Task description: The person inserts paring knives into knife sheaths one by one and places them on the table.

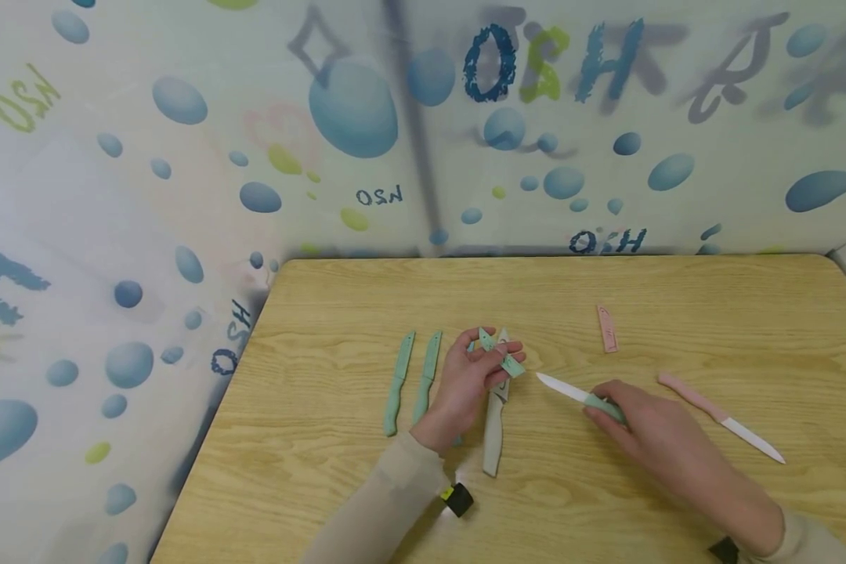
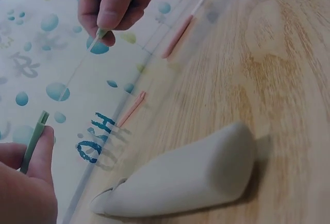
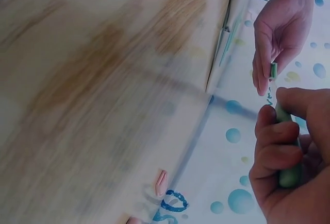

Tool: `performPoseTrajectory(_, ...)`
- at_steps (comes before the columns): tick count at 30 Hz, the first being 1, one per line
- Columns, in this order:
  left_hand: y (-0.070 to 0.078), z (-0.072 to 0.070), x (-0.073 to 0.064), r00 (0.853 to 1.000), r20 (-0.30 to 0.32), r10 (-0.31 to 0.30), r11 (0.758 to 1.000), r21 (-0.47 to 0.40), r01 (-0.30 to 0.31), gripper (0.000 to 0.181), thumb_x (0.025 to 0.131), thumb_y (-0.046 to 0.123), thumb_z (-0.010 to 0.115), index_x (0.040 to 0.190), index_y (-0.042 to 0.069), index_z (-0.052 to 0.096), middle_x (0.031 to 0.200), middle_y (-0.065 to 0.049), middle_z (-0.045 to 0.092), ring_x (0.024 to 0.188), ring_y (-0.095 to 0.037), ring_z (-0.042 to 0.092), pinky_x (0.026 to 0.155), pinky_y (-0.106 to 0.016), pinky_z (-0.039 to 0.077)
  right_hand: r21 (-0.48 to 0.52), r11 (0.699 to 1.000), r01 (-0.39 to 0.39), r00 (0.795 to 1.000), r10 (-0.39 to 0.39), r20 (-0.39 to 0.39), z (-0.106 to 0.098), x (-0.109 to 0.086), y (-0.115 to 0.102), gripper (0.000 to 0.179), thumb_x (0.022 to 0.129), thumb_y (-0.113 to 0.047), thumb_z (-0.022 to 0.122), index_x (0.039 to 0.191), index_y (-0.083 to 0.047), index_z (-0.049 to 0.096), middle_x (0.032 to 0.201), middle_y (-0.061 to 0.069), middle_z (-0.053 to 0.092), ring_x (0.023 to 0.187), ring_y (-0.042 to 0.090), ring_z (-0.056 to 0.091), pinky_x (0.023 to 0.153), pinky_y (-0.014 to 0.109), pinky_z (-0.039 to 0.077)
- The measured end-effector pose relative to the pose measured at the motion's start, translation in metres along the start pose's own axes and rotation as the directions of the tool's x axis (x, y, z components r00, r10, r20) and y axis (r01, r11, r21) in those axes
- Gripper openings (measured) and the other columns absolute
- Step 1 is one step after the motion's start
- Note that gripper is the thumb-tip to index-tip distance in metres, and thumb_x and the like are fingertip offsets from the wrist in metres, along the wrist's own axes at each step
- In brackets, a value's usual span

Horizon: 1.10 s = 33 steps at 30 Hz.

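Observation:
My left hand (image 1: 461, 384) pinches a green knife sheath (image 1: 502, 354) between thumb and fingers, its open end turned to the right. In my right hand (image 1: 659, 431) is the green handle of a knife (image 1: 562, 387); the bare white blade points left, its tip a short way from the sheath's mouth. The right wrist view shows my fingers curled round that green handle (image 3: 290, 175). Under and beside the left hand lies a sheathed knife with a pale grey handle (image 1: 493, 439). Another green-blue knife is mostly hidden beneath that hand.
Two sheathed green knives, one (image 1: 398, 384) at the outer left and one (image 1: 428, 376) closer in, lie left of the hands. On the right are a pink sheath (image 1: 608, 329) and an unsheathed pink knife (image 1: 722, 419). A patterned wall backs the wooden table (image 1: 324, 313).

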<state>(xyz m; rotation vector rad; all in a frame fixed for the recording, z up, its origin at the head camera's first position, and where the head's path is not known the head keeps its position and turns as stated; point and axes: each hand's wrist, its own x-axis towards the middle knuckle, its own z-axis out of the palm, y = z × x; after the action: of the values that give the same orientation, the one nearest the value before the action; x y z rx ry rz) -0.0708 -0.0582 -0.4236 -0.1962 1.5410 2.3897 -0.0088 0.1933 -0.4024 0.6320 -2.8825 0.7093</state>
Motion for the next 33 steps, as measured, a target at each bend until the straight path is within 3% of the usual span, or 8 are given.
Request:
performPoseTrajectory(14, -0.006, 0.004, 0.002, 1.000, -0.012, 0.017, 0.999, -0.029, -0.017, 0.037, 0.105, 0.002, 0.059, 0.136, -0.006, 0.041, 0.119, -0.025, 0.071, 0.106, -0.026, 0.073, 0.090, -0.030, 0.061, 0.036, 0.999, 0.033, 0.999, -0.033, -0.005, 0.002, 0.005, -0.009, 0.019, 0.093, -0.019, 0.080, 0.107, -0.014, 0.069, 0.079, -0.016, 0.057, 0.063, -0.001, 0.044, 0.051, 0.019, 0.039)
performPoseTrajectory(23, -0.007, 0.005, 0.001, 0.999, -0.025, 0.022, 0.999, -0.024, -0.022, 0.039, 0.105, 0.001, 0.058, 0.138, -0.009, 0.039, 0.118, -0.024, 0.072, 0.105, -0.026, 0.074, 0.088, -0.030, 0.062, 0.056, 0.998, 0.007, 1.000, -0.008, 0.026, 0.004, 0.007, -0.012, 0.018, 0.095, -0.020, 0.078, 0.108, -0.012, 0.068, 0.077, -0.015, 0.053, 0.061, -0.001, 0.041, 0.050, 0.020, 0.036)
performPoseTrajectory(33, -0.008, 0.009, -0.001, 0.999, -0.031, 0.029, 0.999, -0.014, -0.029, 0.036, 0.105, 0.002, 0.057, 0.134, -0.009, 0.039, 0.118, -0.025, 0.072, 0.107, -0.028, 0.073, 0.091, -0.032, 0.061, 0.072, 0.997, 0.028, 0.999, -0.026, -0.035, 0.007, 0.009, -0.016, 0.017, 0.092, -0.013, 0.080, 0.104, -0.011, 0.069, 0.076, -0.014, 0.054, 0.061, -0.001, 0.042, 0.048, 0.018, 0.038)
